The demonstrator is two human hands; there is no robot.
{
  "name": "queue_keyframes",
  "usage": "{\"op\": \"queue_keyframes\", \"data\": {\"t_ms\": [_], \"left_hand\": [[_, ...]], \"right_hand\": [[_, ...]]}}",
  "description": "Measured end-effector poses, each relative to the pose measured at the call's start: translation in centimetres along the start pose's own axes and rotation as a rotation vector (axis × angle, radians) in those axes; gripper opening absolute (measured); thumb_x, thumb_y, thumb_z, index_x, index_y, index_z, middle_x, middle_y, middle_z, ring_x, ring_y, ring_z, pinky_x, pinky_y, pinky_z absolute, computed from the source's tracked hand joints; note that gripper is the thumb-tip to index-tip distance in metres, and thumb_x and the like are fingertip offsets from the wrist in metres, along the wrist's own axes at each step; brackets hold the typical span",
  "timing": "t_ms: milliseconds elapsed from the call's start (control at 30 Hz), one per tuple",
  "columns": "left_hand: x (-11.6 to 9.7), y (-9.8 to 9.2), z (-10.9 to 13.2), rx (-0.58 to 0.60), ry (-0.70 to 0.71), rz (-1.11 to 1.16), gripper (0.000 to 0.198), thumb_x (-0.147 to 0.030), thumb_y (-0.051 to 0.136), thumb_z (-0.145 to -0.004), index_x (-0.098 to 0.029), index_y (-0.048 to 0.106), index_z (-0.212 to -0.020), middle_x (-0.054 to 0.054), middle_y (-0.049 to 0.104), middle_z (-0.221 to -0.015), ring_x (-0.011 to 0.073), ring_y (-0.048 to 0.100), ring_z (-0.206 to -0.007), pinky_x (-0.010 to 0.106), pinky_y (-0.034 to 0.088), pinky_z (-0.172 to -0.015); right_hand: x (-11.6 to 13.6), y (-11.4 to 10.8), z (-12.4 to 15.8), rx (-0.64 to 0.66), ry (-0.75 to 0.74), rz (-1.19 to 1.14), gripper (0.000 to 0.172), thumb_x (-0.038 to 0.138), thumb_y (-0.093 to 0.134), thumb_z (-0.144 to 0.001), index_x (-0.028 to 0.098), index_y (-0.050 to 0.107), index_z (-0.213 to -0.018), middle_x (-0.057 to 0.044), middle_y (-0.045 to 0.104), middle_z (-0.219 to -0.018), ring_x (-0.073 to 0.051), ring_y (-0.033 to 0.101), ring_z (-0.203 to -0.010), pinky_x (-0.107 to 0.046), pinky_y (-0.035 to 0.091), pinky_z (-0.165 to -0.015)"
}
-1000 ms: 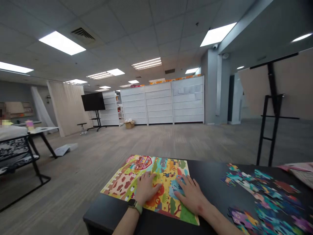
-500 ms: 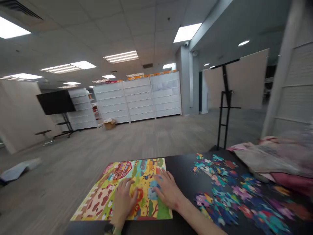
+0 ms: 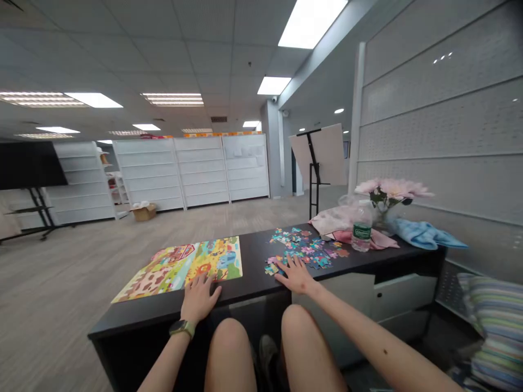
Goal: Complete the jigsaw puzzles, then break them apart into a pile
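A flat, colourful picture sheet with animals [image 3: 180,269] lies on the left part of the dark table [image 3: 249,253]. My left hand [image 3: 199,298], with a watch [image 3: 182,326] on its wrist, rests at the sheet's near edge, fingers apart and holding nothing. To the right is a spread pile of loose jigsaw puzzle pieces [image 3: 304,247], mostly blue, teal and purple. My right hand [image 3: 297,276] lies open at the near left side of this pile, its fingertips at the closest pieces. No piece shows in its grip.
Right of the pieces stand a water bottle [image 3: 362,228] and a vase of pink flowers [image 3: 392,190], with a pink cloth [image 3: 382,239] and a blue cloth [image 3: 427,234]. A drawer [image 3: 404,298] sits under the tabletop. A striped cushion [image 3: 498,326] lies at lower right.
My right hand has left the picture sheet and moved right to the puzzle pieces. My left hand has drawn back to the sheet's near edge. The view has shifted right and back.
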State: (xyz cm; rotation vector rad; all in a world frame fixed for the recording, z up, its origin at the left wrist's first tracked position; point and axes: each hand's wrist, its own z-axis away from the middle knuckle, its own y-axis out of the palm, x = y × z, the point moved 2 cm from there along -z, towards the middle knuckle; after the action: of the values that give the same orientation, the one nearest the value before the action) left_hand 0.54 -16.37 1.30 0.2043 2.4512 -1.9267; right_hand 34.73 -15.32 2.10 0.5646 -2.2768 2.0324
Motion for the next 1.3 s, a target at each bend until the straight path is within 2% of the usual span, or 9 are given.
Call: {"op": "queue_keyframes", "data": {"t_ms": [267, 367, 600, 767, 867, 967, 1067, 1167, 1300], "left_hand": [[0.1, 3.9, -1.7, 0.072, -0.067, -0.096, 0.064, -0.046, 0.043, -0.089, -0.03, 0.04, -0.152, 0.005, 0.041, -0.157, 0.029, 0.032, -0.147, 0.047, 0.026, -0.115], [-1.5, 5.1, -2.8, 0.053, -0.082, -0.113, 0.064, -0.038, 0.045, -0.088, -0.031, 0.039, -0.152, 0.004, 0.039, -0.158, 0.0299, 0.032, -0.146, 0.049, 0.03, -0.113], [-14.2, 5.6, -4.9, 0.099, 0.273, 0.188, 0.07, -0.036, 0.049, -0.086, -0.025, 0.035, -0.154, 0.005, 0.036, -0.159, 0.0277, 0.032, -0.146, 0.039, 0.029, -0.116], [-21.5, 6.7, -6.9, 0.235, 0.197, 0.15, 0.092, -0.063, 0.055, -0.078, -0.027, 0.028, -0.157, 0.01, 0.017, -0.166, 0.051, 0.017, -0.146, 0.067, 0.016, -0.113], [-23.4, 6.8, -8.4, 0.278, 0.214, 0.179, 0.107, -0.08, 0.054, -0.07, -0.028, 0.024, -0.158, 0.014, 0.014, -0.166, 0.0559, 0.011, -0.145, 0.073, 0.01, -0.11], [-24.2, 6.9, -9.6, 0.295, 0.268, 0.198, 0.116, -0.089, 0.052, -0.064, -0.028, 0.022, -0.158, 0.014, 0.014, -0.166, 0.0537, 0.007, -0.147, 0.071, 0.007, -0.112], [-24.4, 7.1, -10.3, 0.316, 0.3, 0.193, 0.109, -0.088, 0.05, -0.068, -0.029, 0.026, -0.157, 0.011, 0.016, -0.166, 0.0498, 0.005, -0.149, 0.069, 0.003, -0.114], [-24.7, 7.1, -10.3, 0.334, 0.333, 0.202, 0.095, -0.08, 0.049, -0.077, -0.033, 0.028, -0.156, 0.006, 0.018, -0.166, 0.0463, 0.004, -0.15, 0.067, 0.003, -0.116], [-25.0, 7.1, -9.8, 0.287, 0.383, 0.229, 0.072, -0.068, 0.041, -0.089, -0.036, 0.034, -0.154, 0.003, 0.025, -0.164, 0.0421, 0.011, -0.151, 0.062, 0.008, -0.119]], "right_hand": [[0.2, 2.8, -3.2, -0.093, -0.041, -0.034, 0.049, 0.036, 0.05, -0.092, 0.021, 0.055, -0.138, -0.014, 0.048, -0.151, -0.033, 0.035, -0.144, -0.05, 0.022, -0.117], [0.1, 3.5, -4.2, -0.182, -0.047, -0.098, 0.039, 0.027, 0.047, -0.092, 0.018, 0.061, -0.128, -0.014, 0.055, -0.144, -0.031, 0.041, -0.141, -0.047, 0.025, -0.118], [-0.6, 3.1, -4.0, -0.372, 0.032, -0.189, 0.03, 0.024, 0.038, -0.099, 0.021, 0.062, -0.118, -0.01, 0.065, -0.126, -0.026, 0.05, -0.13, -0.042, 0.031, -0.113], [-1.8, 2.4, -4.4, -0.435, 0.125, -0.192, 0.03, 0.023, 0.038, -0.098, 0.022, 0.063, -0.114, -0.007, 0.067, -0.119, -0.022, 0.059, -0.115, -0.035, 0.043, -0.101], [-5.5, 0.2, -4.3, -0.433, 0.191, -0.158, 0.031, 0.023, 0.041, -0.096, 0.023, 0.064, -0.118, -0.007, 0.063, -0.131, -0.022, 0.054, -0.125, -0.035, 0.039, -0.106], [-11.9, -2.9, -3.6, -0.405, 0.313, -0.1, 0.036, 0.031, 0.046, -0.094, 0.023, 0.064, -0.124, -0.009, 0.054, -0.144, -0.025, 0.043, -0.137, -0.038, 0.032, -0.113], [-18.9, -4.9, -2.3, -0.333, 0.497, -0.039, 0.064, 0.056, 0.052, -0.089, 0.018, 0.054, -0.141, -0.018, 0.04, -0.154, -0.04, 0.031, -0.144, -0.055, 0.026, -0.114], [-23.4, -4.4, -1.2, -0.226, 0.605, 0.008, 0.089, 0.074, 0.048, -0.083, 0.014, 0.046, -0.149, -0.023, 0.035, -0.156, -0.048, 0.025, -0.145, -0.062, 0.02, -0.114], [-23.6, -2.0, -0.2, -0.109, 0.587, 0.063, 0.092, 0.081, 0.043, -0.081, 0.02, 0.043, -0.151, -0.017, 0.031, -0.16, -0.042, 0.018, -0.149, -0.053, 0.013, -0.12]]}}
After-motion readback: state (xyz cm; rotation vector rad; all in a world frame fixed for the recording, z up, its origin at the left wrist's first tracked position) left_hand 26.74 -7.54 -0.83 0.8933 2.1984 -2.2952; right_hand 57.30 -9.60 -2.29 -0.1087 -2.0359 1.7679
